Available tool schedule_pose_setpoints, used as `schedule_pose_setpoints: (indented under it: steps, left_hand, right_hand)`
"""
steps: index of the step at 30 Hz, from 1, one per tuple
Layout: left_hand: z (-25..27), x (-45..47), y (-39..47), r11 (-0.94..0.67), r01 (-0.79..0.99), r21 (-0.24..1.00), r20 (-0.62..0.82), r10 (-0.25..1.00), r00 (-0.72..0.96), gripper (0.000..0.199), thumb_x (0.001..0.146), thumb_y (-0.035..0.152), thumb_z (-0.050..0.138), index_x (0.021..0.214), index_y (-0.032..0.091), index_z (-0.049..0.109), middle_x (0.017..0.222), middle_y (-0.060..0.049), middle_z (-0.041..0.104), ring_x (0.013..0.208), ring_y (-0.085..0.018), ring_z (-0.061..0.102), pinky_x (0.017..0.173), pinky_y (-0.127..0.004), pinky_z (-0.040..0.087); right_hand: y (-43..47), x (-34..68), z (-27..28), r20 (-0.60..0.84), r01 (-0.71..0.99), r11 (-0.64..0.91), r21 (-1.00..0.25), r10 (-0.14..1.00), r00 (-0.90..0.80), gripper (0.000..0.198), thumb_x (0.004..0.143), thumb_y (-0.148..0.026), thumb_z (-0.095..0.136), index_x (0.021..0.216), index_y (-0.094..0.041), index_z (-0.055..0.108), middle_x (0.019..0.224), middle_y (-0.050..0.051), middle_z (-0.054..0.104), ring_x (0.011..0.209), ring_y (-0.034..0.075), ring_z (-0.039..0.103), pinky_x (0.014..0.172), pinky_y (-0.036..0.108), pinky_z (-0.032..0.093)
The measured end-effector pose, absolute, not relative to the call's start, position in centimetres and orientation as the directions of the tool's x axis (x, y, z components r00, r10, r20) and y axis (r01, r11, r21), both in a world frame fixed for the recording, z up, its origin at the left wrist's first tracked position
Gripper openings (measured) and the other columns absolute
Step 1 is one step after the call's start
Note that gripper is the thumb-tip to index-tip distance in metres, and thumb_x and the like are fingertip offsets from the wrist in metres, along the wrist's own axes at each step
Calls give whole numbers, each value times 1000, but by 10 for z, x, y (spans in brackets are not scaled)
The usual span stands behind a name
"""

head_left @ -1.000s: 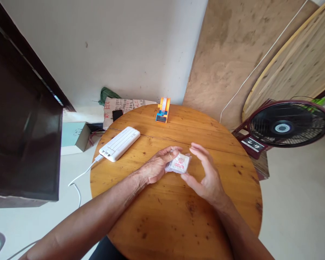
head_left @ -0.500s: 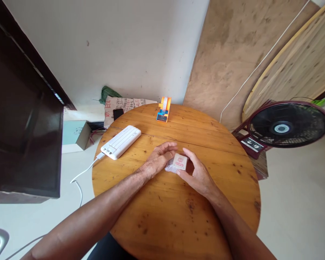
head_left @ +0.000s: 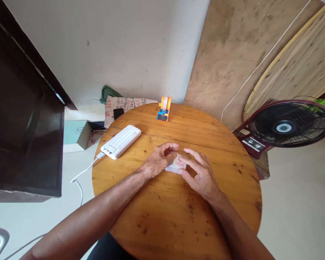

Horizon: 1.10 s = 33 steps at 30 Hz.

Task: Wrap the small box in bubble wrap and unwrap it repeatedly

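A small white box (head_left: 180, 163) with red print lies on the round wooden table, with clear plastic wrap (head_left: 172, 168) around its left and front sides. My left hand (head_left: 159, 159) is closed at the box's left edge, its thumb pressed against it and its other fingers curled behind. At the right side is my right hand (head_left: 202, 173), fingers spread apart. Its index fingertip touches the top of the box and its thumb is at the front right corner. The hands partly cover the box and the wrap.
An orange and blue tape dispenser (head_left: 164, 109) stands at the far edge of the table (head_left: 157, 216). A white power bank (head_left: 121, 142) with a white cable (head_left: 82, 173) lies at the left. Beyond the table's right side stands a fan (head_left: 291, 124).
My right index finger has come down onto the top of the box, and my right hand has tilted over it. My left hand has stayed nearly still at the left edge.
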<state>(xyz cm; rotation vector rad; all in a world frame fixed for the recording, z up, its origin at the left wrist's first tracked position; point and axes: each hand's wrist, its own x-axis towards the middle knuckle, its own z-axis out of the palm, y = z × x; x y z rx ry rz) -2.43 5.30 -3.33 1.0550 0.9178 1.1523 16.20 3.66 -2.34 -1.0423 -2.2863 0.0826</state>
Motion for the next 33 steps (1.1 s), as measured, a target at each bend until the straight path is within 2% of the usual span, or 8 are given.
schedule_pose_setpoints:
  steps: [3,6,8,10,13,16,25,33]
  left_hand:
    - [-34,-23,53,67,-230,971,-24,982,186,34,70,28,73,101,16,63,100,-5,62,80,-13,56,68,-24,45]
    - [-33,-23,53,63,-236,970,-18,982,189,34,70,29,72,100,15,63,96,-4,62,76,-12,55,65,-23,44]
    - [-32,-23,53,65,-250,966,-20,984,178,35,69,28,73,100,15,63,93,-3,62,73,-12,55,64,-23,44]
    - [-32,-24,54,59,-258,964,-22,990,142,35,67,27,74,99,16,65,91,-3,63,72,-12,55,66,-24,44]
    - [-31,-25,56,34,-267,963,-15,997,71,32,64,24,76,93,15,68,90,-4,65,79,-14,57,72,-25,45]
    - [-32,-26,58,28,-276,961,-20,999,34,28,64,22,74,90,16,68,89,-3,66,81,-15,58,74,-26,45]
    - [-32,-27,61,24,-255,967,-27,1000,-6,22,64,16,70,86,15,68,88,-3,68,85,-16,61,85,-29,47]
    - [-35,-27,61,63,-251,966,-52,997,50,26,63,19,73,89,15,68,85,-3,67,81,-15,61,80,-29,47]
  right_hand:
    - [35,160,-19,492,693,702,-164,668,-559,26,84,-24,59,109,-24,65,129,11,57,115,30,52,93,49,40]
    - [32,158,-16,479,695,708,-125,656,-583,28,84,-25,58,112,-23,63,130,12,57,115,31,52,94,51,38]
    - [30,159,-16,515,674,715,-187,656,-552,33,83,-28,61,116,-23,60,132,12,55,113,30,53,95,51,39]
    - [29,161,-15,576,647,698,-308,678,-457,36,82,-28,62,118,-23,57,132,12,54,115,29,53,97,49,39]
    - [32,167,-14,635,610,632,-478,728,-256,28,85,-23,57,113,-23,58,128,11,56,119,27,51,101,47,39]
    - [38,173,-15,641,582,585,-565,755,-137,19,86,-20,54,104,-23,61,122,9,59,116,25,54,102,46,39]
    - [44,172,-24,594,551,557,-621,794,-132,12,88,-21,53,90,-23,64,114,7,62,109,24,58,97,43,42]
    - [43,169,-24,516,506,536,-676,834,-195,11,85,-25,56,93,-24,64,116,7,62,110,24,57,98,42,42]
